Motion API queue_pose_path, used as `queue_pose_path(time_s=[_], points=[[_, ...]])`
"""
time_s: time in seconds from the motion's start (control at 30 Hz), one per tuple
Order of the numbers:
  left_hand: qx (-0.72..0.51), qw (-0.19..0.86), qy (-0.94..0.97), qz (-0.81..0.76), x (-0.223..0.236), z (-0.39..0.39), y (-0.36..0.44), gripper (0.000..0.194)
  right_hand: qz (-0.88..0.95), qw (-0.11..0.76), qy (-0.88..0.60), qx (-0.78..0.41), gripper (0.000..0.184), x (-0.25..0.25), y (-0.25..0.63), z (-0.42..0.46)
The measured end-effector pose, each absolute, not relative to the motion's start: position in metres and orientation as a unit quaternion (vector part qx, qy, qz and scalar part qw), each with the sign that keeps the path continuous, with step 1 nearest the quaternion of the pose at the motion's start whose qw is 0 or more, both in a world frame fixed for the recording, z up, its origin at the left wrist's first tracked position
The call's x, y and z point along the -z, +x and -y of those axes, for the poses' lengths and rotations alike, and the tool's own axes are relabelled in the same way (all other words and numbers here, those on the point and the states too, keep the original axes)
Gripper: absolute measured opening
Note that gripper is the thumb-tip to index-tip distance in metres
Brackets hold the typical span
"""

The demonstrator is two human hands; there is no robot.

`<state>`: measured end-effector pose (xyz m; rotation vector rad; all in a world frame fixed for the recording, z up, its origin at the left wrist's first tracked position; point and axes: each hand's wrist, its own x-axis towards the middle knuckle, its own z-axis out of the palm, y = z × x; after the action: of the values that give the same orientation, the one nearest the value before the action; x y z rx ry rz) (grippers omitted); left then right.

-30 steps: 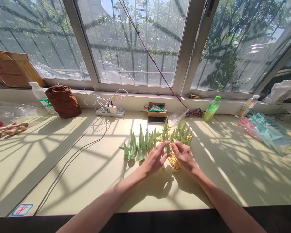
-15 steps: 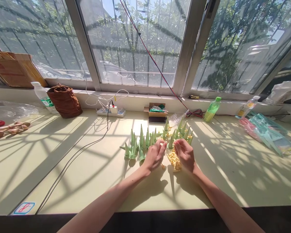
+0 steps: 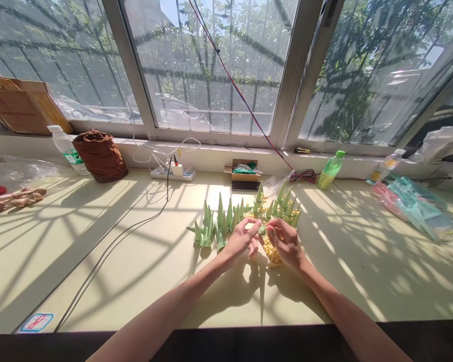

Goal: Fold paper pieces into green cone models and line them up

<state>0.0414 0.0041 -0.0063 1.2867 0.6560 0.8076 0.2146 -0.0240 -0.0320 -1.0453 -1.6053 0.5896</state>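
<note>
Between my hands is a green cone (image 3: 262,230), its round base end showing near my fingertips. My left hand (image 3: 243,239) grips it with thumb and forefinger, while the other fingers curl loosely below. My right hand (image 3: 286,241) is pinched closed just beside the base; what is in its fingertips is too small to make out. Under and between the hands lies a pile of small yellow pieces (image 3: 274,257), partly covered by my right hand. Several green cones (image 3: 220,213) stand left of and behind my left hand, and more cones (image 3: 283,201) stand behind my right hand.
At the back are a small open carton (image 3: 245,177), a power strip (image 3: 191,176) and a green-capped bottle (image 3: 330,170). A brown bag (image 3: 100,157) stands left. Black cables (image 3: 126,227) cross the table. Teal and pink plastic packs (image 3: 419,206) lie right.
The cone between my hands has tilted, so its base now shows lower down. My left hand's lower fingers have loosened and spread. My right hand has shifted slightly left, toward the cone.
</note>
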Motion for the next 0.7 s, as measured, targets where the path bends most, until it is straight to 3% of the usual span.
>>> queue_pose_path(time_s=[0.17,0.7], points=[[-0.375,0.63,0.618,-0.285,0.007,-0.004,0.042,0.039,0.67,0.54,-0.445,-0.247,0.019,0.032,0.215,0.023],[-0.413,0.333,0.793,-0.301,0.017,-0.003,0.041,0.038,0.609,0.568,-0.463,-0.303,0.028,0.033,0.211,0.022]])
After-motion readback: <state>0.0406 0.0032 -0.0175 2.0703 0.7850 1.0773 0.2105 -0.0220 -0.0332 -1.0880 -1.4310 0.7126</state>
